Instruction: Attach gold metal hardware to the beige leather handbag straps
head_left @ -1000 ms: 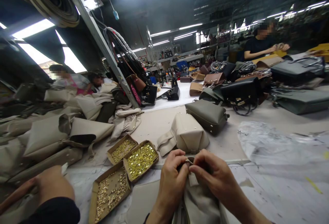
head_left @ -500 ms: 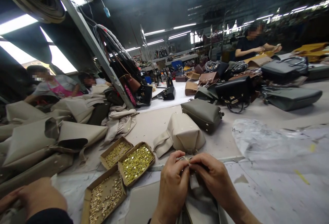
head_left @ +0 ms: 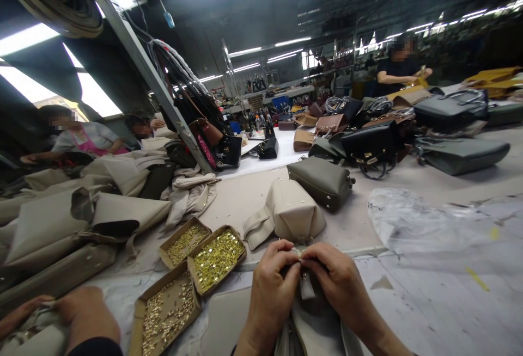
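My left hand (head_left: 269, 290) and my right hand (head_left: 339, 280) meet in front of me, fingertips pinched together on the top edge of a beige leather bag (head_left: 318, 326). A short beige tab (head_left: 306, 286) hangs between them. My fingers cover the exact spot they grip, and any small part there is hidden. Just beyond my hands, a finished-looking cream bag (head_left: 295, 212) lies on its side with small metal studs on its base. To my left stand three cardboard trays: one of gold studs (head_left: 218, 255), a smaller one (head_left: 186, 244), and one of copper-coloured pieces (head_left: 165, 315).
Another person's hand (head_left: 87, 312) works on beige material at the lower left. Beige bag pieces (head_left: 49, 231) are heaped on the left. A dark olive bag (head_left: 321, 182) lies behind the cream one. Clear plastic sheeting (head_left: 402, 220) covers the right side. Co-workers sit farther back.
My hands keep their pinch on the bag edge and have barely shifted. The other person's hand at the lower left has moved right, showing more beige material.
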The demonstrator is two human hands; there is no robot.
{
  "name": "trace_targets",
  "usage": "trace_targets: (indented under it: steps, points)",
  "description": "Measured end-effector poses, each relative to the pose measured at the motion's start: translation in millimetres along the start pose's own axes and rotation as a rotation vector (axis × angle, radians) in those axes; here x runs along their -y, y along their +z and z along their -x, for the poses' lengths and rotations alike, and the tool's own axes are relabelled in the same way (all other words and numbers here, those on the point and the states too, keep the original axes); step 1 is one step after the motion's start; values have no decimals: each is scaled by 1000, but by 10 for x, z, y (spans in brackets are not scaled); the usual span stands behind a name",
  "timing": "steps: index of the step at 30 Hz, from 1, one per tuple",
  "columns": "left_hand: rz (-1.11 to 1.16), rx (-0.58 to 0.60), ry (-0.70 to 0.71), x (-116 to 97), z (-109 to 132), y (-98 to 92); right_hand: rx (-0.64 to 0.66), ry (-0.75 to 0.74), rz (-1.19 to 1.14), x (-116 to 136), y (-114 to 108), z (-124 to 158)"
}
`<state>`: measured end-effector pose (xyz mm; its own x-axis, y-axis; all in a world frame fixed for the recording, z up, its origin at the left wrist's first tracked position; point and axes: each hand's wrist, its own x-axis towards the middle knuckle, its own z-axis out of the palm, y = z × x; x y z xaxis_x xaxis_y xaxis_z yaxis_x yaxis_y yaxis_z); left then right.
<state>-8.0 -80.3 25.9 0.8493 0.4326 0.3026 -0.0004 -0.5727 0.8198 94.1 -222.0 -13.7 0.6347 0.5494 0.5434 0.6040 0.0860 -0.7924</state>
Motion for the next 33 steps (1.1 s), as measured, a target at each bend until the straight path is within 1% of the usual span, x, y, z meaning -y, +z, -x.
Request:
trace_targets:
  steps: [2,5,7,10,13,16,18,20,22,26,28,30,33]
  points:
    - [79,19,-69,-3,-20,-62,-7,17,7,-10,-13,8]
    - [108,106,-160,-4,-64,-144,-12,38,-8,-33,-50,13]
    - [69,146,-161,11,-94,-161,-11,38,-12,-52,-78,13]
    - [56,167,-160,55,-134,-148,20,36,-16,-73,-122,9]
    - [101,237,-173,83,-172,-158,79,29,-35,-83,-165,2]
    - [30,297,-151,77,-214,-193,139,21,-25,-112,-199,4]
    - [-33,303,-133,63,-244,-200,158,29,6,-147,-220,9]
    - [-37,311,-120,45,-276,-184,163,30,31,-172,-246,-1]
    - [-41,312,-116,21,-305,-153,179,-3,61,-153,-277,-48]
    - [-111,265,-112,-12,-353,-98,235,-110,209,69,-276,-247]
    - [-96,246,-110,19,-382,-91,246,-125,233,199,-214,-327]
    - [-48,221,-127,93,-412,-102,269,-84,166,262,-128,-337]
    - [61,196,-203,226,-421,-131,301,-24,121,199,-42,-232]
